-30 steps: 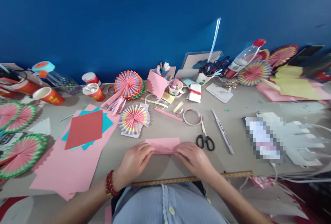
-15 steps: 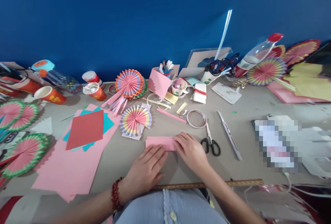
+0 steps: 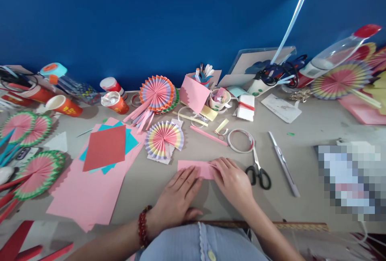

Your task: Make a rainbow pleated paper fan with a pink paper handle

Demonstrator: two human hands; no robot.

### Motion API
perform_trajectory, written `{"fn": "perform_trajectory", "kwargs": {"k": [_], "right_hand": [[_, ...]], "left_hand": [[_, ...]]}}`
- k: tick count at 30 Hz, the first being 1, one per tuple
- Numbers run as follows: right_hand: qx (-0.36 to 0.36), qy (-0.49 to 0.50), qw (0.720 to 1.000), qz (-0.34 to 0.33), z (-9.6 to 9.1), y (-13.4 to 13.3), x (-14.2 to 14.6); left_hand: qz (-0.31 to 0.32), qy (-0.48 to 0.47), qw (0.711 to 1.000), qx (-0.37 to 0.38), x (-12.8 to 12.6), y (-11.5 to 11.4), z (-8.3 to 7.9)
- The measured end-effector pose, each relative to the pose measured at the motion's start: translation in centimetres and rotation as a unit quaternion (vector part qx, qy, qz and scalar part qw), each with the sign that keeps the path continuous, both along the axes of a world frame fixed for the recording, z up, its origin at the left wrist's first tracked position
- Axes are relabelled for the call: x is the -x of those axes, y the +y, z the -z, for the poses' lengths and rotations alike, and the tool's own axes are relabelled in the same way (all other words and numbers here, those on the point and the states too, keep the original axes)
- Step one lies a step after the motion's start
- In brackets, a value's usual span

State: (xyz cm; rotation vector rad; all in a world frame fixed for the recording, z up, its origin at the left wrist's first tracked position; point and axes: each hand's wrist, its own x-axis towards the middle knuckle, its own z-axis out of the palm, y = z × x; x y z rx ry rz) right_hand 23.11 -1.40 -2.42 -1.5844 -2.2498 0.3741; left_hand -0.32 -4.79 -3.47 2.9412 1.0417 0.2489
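A folded strip of pink paper (image 3: 187, 164) lies on the table before me. My left hand (image 3: 177, 196) rests flat over its lower left part, fingers stretched out. At the strip's right end, my right hand (image 3: 233, 180) has its fingers closed on the paper, and the thumb side hides that end. A small fold stands slightly raised by the right fingertips. Black-handled scissors (image 3: 259, 172) lie just right of my right hand. Beyond the strip is a pleated paper fan (image 3: 164, 138) in pink, yellow and purple.
Pink sheets (image 3: 90, 196) with a red square (image 3: 105, 148) on top lie at left. Tape (image 3: 241, 140), a grey pen-like tool (image 3: 283, 164) and a phone (image 3: 346, 180) are at right. Cups (image 3: 114, 102), finished fans (image 3: 157, 92) and a tilted bottle (image 3: 334, 58) line the wall.
The view has turned a little left, so things appear farther right. Both hands stay on the pink strip; the right fingers now show a slightly lifted edge of paper.
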Motion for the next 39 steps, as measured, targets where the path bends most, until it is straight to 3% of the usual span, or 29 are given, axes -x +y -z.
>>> {"fn": "perform_trajectory", "kwargs": {"k": [19, 25, 30, 39], "right_hand": [[0.019, -0.001, 1.0, 0.012, -0.3, 0.1, 0.2], [-0.022, -0.005, 0.998, 0.063, -0.3, -0.3, 0.1], [-0.009, 0.005, 0.995, 0.103, -0.6, -0.8, -0.3], [0.004, 0.016, 0.993, 0.117, -0.6, -0.9, -0.3]], "left_hand": [[-0.014, -0.011, 1.0, -0.001, -0.3, 0.1, 0.2], [-0.016, -0.002, 1.0, -0.01, -0.4, 0.1, 0.6], [-0.014, -0.005, 1.0, -0.023, -0.4, 0.2, 0.8], [-0.022, -0.04, 0.999, -0.03, -0.4, 0.2, 1.3]]}}
